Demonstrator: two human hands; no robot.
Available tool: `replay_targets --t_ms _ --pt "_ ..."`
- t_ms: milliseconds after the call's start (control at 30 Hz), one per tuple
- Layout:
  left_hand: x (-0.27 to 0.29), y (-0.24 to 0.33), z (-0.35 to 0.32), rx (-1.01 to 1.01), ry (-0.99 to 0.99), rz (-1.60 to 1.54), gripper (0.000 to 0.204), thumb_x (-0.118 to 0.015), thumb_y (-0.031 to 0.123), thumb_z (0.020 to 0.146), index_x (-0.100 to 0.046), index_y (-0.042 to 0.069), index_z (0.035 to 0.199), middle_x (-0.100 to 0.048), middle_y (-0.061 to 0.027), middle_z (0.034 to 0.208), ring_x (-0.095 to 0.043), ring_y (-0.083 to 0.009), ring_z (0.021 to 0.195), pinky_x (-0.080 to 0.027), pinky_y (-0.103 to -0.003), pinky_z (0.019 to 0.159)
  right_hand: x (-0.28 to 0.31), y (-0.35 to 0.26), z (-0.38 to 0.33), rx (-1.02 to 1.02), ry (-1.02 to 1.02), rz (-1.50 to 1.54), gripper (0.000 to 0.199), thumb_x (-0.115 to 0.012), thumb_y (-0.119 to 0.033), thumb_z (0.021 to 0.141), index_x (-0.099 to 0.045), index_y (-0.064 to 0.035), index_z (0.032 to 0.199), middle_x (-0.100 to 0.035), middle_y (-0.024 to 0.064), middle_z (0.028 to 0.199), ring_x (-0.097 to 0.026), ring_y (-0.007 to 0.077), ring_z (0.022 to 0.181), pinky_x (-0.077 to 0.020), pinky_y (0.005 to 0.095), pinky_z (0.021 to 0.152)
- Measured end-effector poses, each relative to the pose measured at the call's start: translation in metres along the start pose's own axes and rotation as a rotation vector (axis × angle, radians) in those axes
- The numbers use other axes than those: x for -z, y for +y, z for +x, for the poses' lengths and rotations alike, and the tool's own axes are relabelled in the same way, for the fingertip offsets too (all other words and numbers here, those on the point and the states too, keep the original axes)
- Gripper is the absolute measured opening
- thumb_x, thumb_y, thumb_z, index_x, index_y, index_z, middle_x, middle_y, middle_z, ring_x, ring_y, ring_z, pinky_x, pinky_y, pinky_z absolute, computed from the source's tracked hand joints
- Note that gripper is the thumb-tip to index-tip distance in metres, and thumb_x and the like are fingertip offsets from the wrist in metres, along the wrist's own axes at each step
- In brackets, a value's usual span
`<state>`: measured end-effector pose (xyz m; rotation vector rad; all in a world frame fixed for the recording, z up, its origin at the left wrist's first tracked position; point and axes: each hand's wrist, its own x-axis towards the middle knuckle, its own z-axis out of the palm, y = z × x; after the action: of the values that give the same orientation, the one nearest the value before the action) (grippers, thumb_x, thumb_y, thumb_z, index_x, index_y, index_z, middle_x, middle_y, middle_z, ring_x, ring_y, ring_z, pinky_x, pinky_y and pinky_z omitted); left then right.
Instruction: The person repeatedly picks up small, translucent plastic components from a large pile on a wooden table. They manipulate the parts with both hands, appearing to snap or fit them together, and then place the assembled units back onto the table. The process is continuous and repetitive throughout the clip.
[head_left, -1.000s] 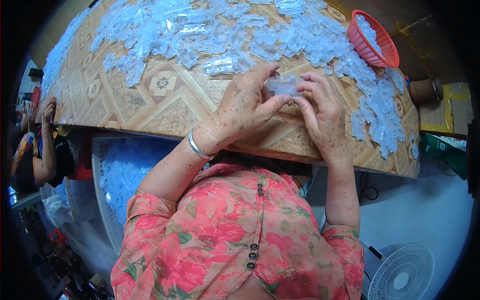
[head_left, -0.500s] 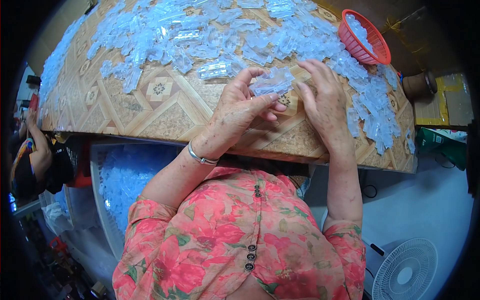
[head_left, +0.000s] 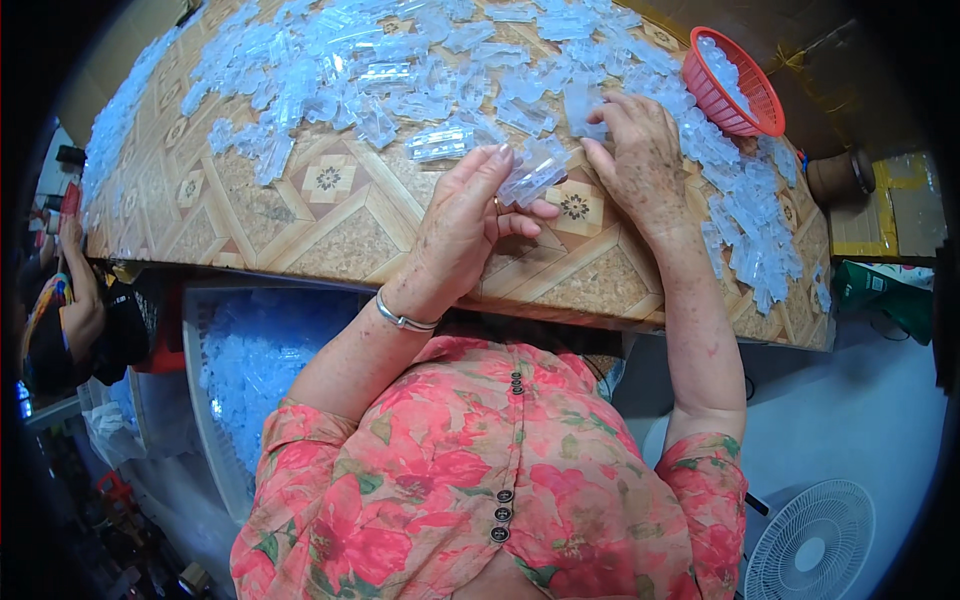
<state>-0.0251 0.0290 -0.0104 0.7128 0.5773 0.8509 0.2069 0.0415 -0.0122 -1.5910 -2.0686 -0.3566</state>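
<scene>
My left hand (head_left: pixel 472 220) is closed round a small bunch of clear plastic pieces (head_left: pixel 537 172), which stick out past its thumb and fingers over the near part of the table. To the right, my right hand (head_left: pixel 640 160) has its thumb and forefinger bent round the edge of another clear plastic piece (head_left: pixel 582 112), just beyond the left hand's bunch. The exact shape of these pieces is hard to make out. Just past both hands spread many loose flat clear pieces (head_left: pixel 400 75), some overlapping.
A red plastic basket (head_left: pixel 738 95) with rounded clear pieces stands at the far right of the patterned table (head_left: pixel 330 225). Below the table on the left is a white bin (head_left: pixel 205 400) of clear pieces. A white fan (head_left: pixel 810 550) stands lower right. Another person's arm (head_left: pixel 80 300) shows at left.
My right hand has moved up and away from the left, to a clear piece farther out. The left hand has turned, its thumb now raised, still with its bunch.
</scene>
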Motion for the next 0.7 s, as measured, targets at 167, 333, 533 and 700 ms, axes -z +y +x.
replay_targets --t_ms 167,333,533,700 --pt "0.0 -0.002 -0.002 -0.016 -0.002 -0.048 0.029 -0.047 0.029 0.107 -0.052 0.003 0.118 -0.067 -0.0139 0.109 -0.073 -0.0249 0.088 -0.059 -0.029 0.067 0.028 -0.012 -0.026 -0.095 -0.144 0.147 0.021 -0.07 -0.009 0.08 -0.067 -0.0058 0.1 -0.065 0.0115 0.118 -0.061 0.0308 0.112 -0.0435 0.0443 0.1" --pt "-0.003 -0.003 -0.002 0.005 -0.022 -0.041 0.031 -0.042 0.028 0.109 -0.052 0.001 0.119 -0.066 -0.0164 0.109 -0.072 -0.0266 0.091 -0.06 -0.03 0.07 0.066 -0.023 -0.061 -0.199 -0.024 0.187 0.029 -0.069 -0.008 0.081 -0.068 -0.0061 0.11 -0.067 0.0126 0.122 -0.062 0.0315 0.115 -0.0448 0.0433 0.1" --pt "0.005 -0.008 -0.002 0.017 -0.041 -0.064 0.034 -0.038 0.028 0.109 -0.051 -0.001 0.122 -0.065 -0.0201 0.117 -0.071 -0.0292 0.095 -0.059 -0.034 0.074 0.088 0.003 -0.145 -0.552 0.13 -0.239 0.035 -0.074 -0.016 0.083 -0.067 -0.007 0.116 -0.064 0.0098 0.12 -0.058 0.0321 0.111 -0.0436 0.0442 0.099" --pt "-0.015 -0.018 -0.001 0.069 -0.169 -0.074 0.039 -0.038 0.026 0.109 -0.046 -0.004 0.132 -0.062 -0.0259 0.126 -0.069 -0.0303 0.101 -0.059 -0.035 0.082 0.089 -0.004 -0.171 -0.653 0.067 -0.304 0.046 -0.08 -0.026 0.079 -0.067 -0.0056 0.118 -0.061 0.0106 0.124 -0.054 0.032 0.115 -0.042 0.0446 0.1"
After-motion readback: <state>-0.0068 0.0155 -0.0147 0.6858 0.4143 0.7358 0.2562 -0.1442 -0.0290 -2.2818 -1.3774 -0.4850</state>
